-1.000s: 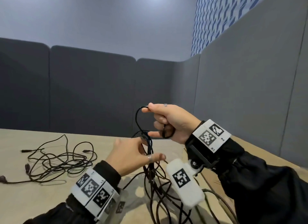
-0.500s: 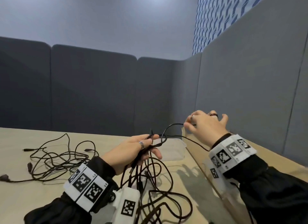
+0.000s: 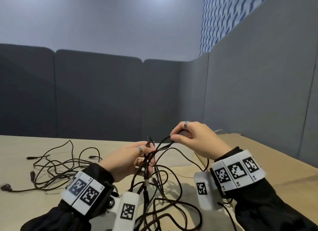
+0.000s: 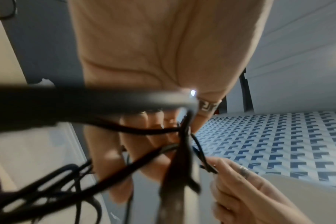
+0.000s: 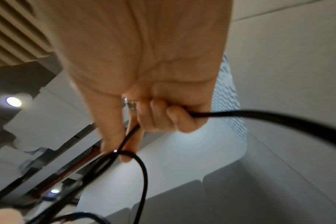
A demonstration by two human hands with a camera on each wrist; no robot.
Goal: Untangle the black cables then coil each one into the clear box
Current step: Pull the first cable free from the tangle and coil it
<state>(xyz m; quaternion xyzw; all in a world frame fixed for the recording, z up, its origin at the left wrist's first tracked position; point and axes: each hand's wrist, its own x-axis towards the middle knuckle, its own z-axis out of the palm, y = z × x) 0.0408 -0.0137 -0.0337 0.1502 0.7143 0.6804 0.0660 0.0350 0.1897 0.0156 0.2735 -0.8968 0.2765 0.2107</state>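
A bunch of black cables (image 3: 155, 187) hangs from my left hand (image 3: 148, 155), which grips several strands together just above the table. My right hand (image 3: 172, 137) is a little higher and to the right, and pinches one strand (image 3: 163, 141) between thumb and forefinger. In the right wrist view that black cable (image 5: 240, 113) also runs through the curled fingers (image 5: 159, 115). The left wrist view shows the gripped cables (image 4: 184, 136) and the right hand (image 4: 211, 170) close by. The clear box (image 3: 180, 159) lies on the table behind the hands.
A second loose tangle of black cables (image 3: 60, 167) is spread over the beige table (image 3: 20, 208) at the left. Grey padded partitions (image 3: 96, 96) close off the back and the right side. A brown surface (image 3: 275, 170) lies at the right.
My right hand has come back from the right, over the box, toward the left hand, and now pinches a strand near it. The left hand keeps its hold on the bunch.
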